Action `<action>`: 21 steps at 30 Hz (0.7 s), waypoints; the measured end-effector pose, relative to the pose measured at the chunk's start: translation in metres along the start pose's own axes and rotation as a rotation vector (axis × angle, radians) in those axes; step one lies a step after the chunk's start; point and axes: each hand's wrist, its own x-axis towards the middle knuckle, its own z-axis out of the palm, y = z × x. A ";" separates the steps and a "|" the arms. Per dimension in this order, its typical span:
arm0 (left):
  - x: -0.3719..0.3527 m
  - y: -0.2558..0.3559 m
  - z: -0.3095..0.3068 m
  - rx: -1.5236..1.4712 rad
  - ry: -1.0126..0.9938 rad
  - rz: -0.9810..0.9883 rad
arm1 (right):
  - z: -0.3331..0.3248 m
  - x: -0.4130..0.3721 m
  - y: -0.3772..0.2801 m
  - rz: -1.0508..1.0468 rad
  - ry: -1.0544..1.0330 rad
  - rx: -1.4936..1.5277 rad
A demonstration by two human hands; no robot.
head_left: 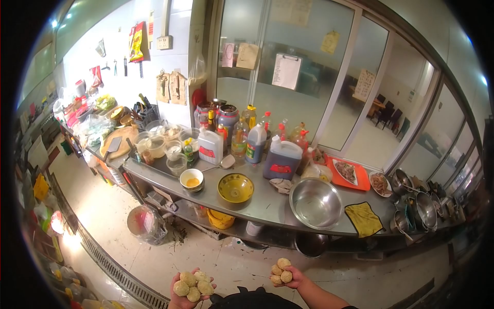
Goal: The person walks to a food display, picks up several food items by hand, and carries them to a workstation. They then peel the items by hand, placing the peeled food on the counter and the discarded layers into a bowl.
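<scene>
My left hand point(180, 301) is low in the picture, cupped under several round, pale-tan balls point(192, 286) with a rough-looking surface. Its fingertips curl up around the edges of the pile. To the right, my right hand point(295, 277) grips several more balls of the same kind point(281, 271), stacked against its fingers. What the balls are made of cannot be made out. Both hands are in front of the steel counter and below its edge. On the counter ahead are a yellow bowl point(235, 187) and a large steel basin point(316, 203).
Along the steel counter point(267, 211) stand a white bowl point(192, 178), plastic jugs point(282, 159), bottles and an orange tray point(350, 174) holding a plate of meat. A yellow cloth point(363, 219) lies by the front edge. A lined bin point(146, 224) stands on the floor.
</scene>
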 end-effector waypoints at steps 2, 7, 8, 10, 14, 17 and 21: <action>0.000 0.000 -0.001 0.001 0.007 0.004 | 0.000 0.000 0.000 0.002 -0.002 0.002; -0.001 0.000 0.000 0.001 0.003 0.002 | -0.002 0.002 0.001 0.002 -0.006 0.008; -0.001 0.000 -0.001 0.000 0.003 0.003 | -0.003 0.002 0.001 0.007 -0.009 0.014; 0.000 0.000 -0.001 -0.007 -0.019 0.000 | -0.004 0.003 0.001 0.012 -0.013 0.020; -0.001 -0.001 0.003 -0.015 -0.001 0.003 | 0.001 0.002 0.001 0.005 0.019 -0.014; -0.001 0.001 0.000 -0.009 0.007 0.000 | -0.003 0.004 0.000 0.016 -0.012 0.011; -0.001 0.001 -0.002 0.004 0.008 0.003 | -0.004 0.005 0.000 0.033 -0.041 0.021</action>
